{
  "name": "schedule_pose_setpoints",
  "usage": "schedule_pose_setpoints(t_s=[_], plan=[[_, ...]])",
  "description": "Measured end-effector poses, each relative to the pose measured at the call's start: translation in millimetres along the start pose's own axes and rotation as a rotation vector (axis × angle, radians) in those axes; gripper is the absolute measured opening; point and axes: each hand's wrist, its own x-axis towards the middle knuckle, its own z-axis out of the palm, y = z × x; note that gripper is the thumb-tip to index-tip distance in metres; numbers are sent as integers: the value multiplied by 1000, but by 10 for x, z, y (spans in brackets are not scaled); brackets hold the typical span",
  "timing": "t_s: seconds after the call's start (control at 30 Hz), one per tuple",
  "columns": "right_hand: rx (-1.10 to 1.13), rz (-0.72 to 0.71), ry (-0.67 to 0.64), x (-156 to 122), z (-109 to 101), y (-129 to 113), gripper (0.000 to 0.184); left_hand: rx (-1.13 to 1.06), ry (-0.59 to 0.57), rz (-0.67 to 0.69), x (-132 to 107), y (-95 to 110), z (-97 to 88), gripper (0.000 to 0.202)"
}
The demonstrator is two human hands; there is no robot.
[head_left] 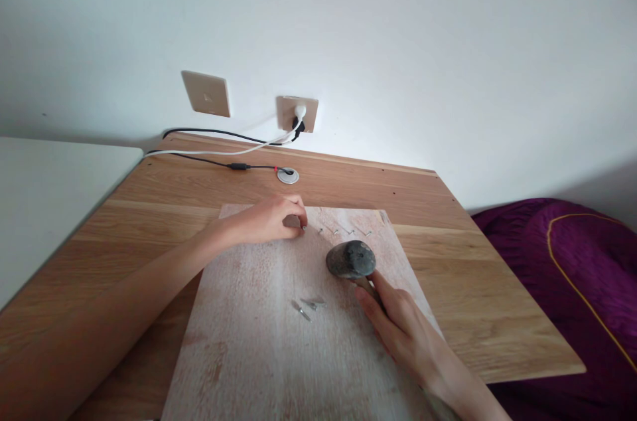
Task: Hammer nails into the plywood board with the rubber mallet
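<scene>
The left hand pinches a small nail between thumb and fingertips near the board's far edge; whether its point touches the wood is too small to tell. The right hand is wrapped around the handle of a mallet, its dark head over the board, toward the right edge. Four nails appear to stand in a row running toward the board's far right corner; loose nails lie near its middle. The board rests on the tabletop. The step seems to be placing the row's fifth nail; the next move calls for holding it upright, fingers clear of the mallet's face.
</scene>
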Motion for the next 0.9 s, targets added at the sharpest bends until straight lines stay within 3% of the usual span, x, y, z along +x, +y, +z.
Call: schedule_pose_setpoints(t_s=[0.43,0.7,0.9], plan=[[-6,-7,-7,15,4,26,41,62,10,7,2,41,42,14],[25,-21,-6,26,8,26,40,17,13,-26,7,36,29,3],[28,0,5,20,1,-2,41,-59,38,1,-5,-23,64,9]])
